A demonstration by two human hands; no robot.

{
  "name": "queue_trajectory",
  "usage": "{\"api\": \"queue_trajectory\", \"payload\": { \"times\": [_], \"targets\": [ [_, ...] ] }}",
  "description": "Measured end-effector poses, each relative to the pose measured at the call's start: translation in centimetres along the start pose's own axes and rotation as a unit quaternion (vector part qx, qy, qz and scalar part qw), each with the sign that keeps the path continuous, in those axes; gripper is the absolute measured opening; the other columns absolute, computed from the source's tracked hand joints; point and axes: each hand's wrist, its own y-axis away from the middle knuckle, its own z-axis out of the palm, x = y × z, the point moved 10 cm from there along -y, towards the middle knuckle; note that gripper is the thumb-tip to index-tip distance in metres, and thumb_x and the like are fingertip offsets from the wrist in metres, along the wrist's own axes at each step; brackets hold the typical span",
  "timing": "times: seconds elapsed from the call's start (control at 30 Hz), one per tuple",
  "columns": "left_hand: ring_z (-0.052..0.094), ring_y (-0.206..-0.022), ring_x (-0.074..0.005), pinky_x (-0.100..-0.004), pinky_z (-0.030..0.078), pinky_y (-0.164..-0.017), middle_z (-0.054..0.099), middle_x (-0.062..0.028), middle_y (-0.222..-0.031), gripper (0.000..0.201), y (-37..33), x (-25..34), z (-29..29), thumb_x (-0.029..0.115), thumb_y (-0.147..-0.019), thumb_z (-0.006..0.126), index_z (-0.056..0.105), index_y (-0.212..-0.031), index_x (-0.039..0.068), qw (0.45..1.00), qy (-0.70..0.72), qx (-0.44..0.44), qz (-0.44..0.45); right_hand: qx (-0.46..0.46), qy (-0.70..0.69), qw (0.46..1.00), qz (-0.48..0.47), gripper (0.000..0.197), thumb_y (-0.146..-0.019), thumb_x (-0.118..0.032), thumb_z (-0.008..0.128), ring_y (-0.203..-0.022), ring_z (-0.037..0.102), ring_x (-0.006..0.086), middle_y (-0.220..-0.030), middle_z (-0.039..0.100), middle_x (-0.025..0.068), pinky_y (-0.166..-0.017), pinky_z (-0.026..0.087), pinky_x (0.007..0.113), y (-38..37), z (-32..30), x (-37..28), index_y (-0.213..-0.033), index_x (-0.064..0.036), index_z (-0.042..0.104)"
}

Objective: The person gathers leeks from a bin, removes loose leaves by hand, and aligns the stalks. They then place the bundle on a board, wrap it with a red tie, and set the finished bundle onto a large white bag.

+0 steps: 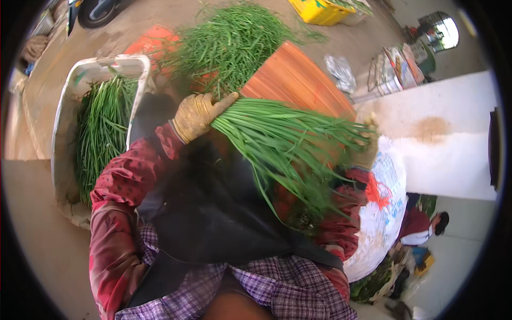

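A bunch of long green garlic chives [288, 125] lies across in front of my body, its pale stem ends to the left and its leaf tips fanned out to the right. My left hand [197, 114], in a dirty yellow glove, is closed round the stem ends with its thumb stretched along them. At the leaf tips is my gloved right hand [368, 149], blurred and partly hidden by the leaves, so its fingers do not show clearly. Under the bunch slopes an orange-brown wood-grain board [301, 77]. Beyond it rises a heap of loose chives [234, 40].
On the left stands a white plastic crate [144, 66] with more chives in it. A stuffed white sack [381, 213] is beside my right arm. A yellow crate [320, 13] stands far back. Another person [418, 224] is at the far right, past a white wall [448, 138].
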Motion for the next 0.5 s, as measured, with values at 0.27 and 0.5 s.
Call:
{"api": "queue_trajectory", "payload": {
  "times": [0.27, 0.5],
  "targets": [
    [0.053, -0.065, -0.0212, -0.0340, 0.046, -0.058, 0.047, -0.0057, -0.072, 0.063, -3.1, 4.2, 1.5, 0.017, -0.080, 0.053, 0.038, -0.142, 0.017, 0.990, -0.072, -0.037, 0.115, 0.291, 0.611, 0.728, -0.110, 0.036, -0.087, -0.014, 0.057, -0.087, 0.059, 0.0187, -0.108, 0.061, 0.0069, -0.075, 0.048, 0.027, 5.6, 3.6, -12.2, -0.121, -0.0012, 0.056],
    [0.057, -0.071, -0.0199, -0.0348, 0.048, -0.062, 0.055, -0.0053, -0.082, 0.058, -5.4, 8.0, -0.4, 0.013, -0.079, 0.052, 0.041, -0.135, 0.004, 0.979, -0.082, -0.020, 0.187, -0.072, 0.673, 0.719, -0.162, 0.051, -0.077, -0.031, 0.074, -0.107, 0.057, 0.0274, -0.118, 0.059, 0.0124, -0.091, 0.046, 0.038, 0.2, 18.7, 4.3, -0.116, -0.0049, 0.055]
  ]
}}
